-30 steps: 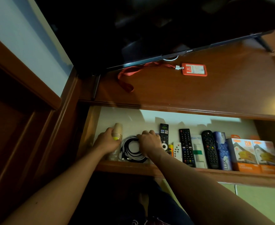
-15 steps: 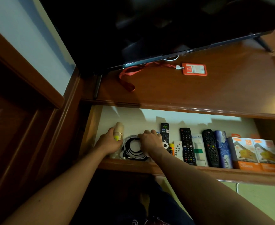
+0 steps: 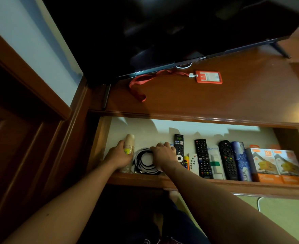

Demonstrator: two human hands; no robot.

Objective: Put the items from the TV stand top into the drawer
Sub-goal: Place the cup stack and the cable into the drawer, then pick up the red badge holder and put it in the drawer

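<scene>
TV stand top (image 3: pixel 215 103): dark wood under the television; an orange ID badge (image 3: pixel 209 77) on its lanyard lies here, behind the open drawer (image 3: pixel 162 180).
Left hand (image 3: pixel 119 156): fingers curled round a stack of paper cups (image 3: pixel 129 144) at the drawer's left end.
Right hand (image 3: pixel 163 154): fingers bent down onto coiled cables (image 3: pixel 143 162) just right of the cups; whether it grips them, I cannot tell.
Drawer right of cables: remotes (image 3: pixel 203 158) in a row.

Dim, warm-lit, sharp-shadowed picture, edges bowed by wide-angle
</scene>
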